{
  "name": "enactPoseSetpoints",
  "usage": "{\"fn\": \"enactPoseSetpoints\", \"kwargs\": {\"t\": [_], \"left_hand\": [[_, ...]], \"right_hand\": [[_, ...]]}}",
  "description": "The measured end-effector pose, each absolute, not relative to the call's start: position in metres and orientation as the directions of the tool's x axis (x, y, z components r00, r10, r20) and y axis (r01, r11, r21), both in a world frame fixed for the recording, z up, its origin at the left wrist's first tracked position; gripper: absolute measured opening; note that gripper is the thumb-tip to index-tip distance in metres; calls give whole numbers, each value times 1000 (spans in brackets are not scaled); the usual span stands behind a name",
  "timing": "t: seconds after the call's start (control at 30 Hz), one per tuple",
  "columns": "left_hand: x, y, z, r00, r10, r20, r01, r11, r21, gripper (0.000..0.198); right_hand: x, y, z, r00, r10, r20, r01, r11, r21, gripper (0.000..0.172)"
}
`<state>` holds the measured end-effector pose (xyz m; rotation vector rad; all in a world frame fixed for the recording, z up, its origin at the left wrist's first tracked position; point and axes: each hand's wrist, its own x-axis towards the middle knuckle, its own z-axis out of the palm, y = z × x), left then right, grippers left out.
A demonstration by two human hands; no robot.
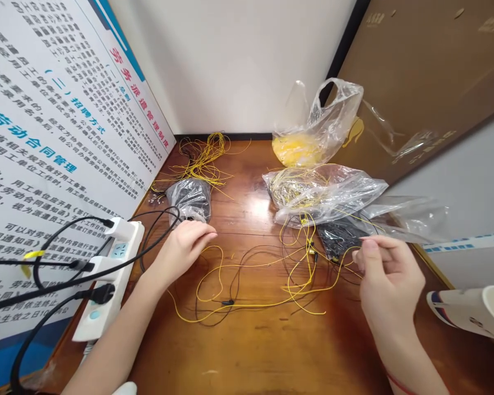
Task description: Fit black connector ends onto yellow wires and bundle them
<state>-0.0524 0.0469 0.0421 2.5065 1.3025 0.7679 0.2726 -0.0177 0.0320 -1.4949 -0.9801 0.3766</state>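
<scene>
Fingers [370, 240] of the right hand [389, 282] pinch closed at the right of the frame, thumb against forefinger, just above a loose run of thin yellow wire [267, 303]. Whether a strand sits between them is too fine to tell. The left hand [181, 255] lies palm-down with its fingers loosely curled and slightly spread, holding nothing that shows, its tips just beside a clear plastic bag [189, 200] with dark contents.

The yellow wire tangles with thin black wire [241, 274] across the middle of the wooden desktop [255, 356], between the hands. Both look very light, limp yet a little springy, and likely to snag on each other. A small black connector [228, 302] or a free end looks like the surest place to take hold, rather than the middle of a loop.

Beyond them, a clear bag of coiled yellow wire [300, 189] sits right of center, with a loose yellow bundle [201, 162] at upper center-left. A white power strip [107, 280] with black plugs lies at the left, against a printed poster [45, 109].
</scene>
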Motion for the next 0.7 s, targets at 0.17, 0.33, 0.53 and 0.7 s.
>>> {"fn": "enactPoseSetpoints", "kwargs": {"t": [0.17,0.33,0.53,0.7], "left_hand": [[-56,36,46,403,869,288,689,-495,530,21],[-40,29,38,197,977,87,422,-164,892,15],[-30,27,37,44,994,-102,-340,111,934,15],[-51,28,52,54,998,38,-165,-28,986,5]], "right_hand": [[271,-16,32,558,774,299,307,143,-941,31],[268,-15,29,406,844,351,475,133,-870,22],[266,-16,24,314,873,372,575,137,-807,13],[268,-13,30,493,789,366,535,57,-843,15]]}}
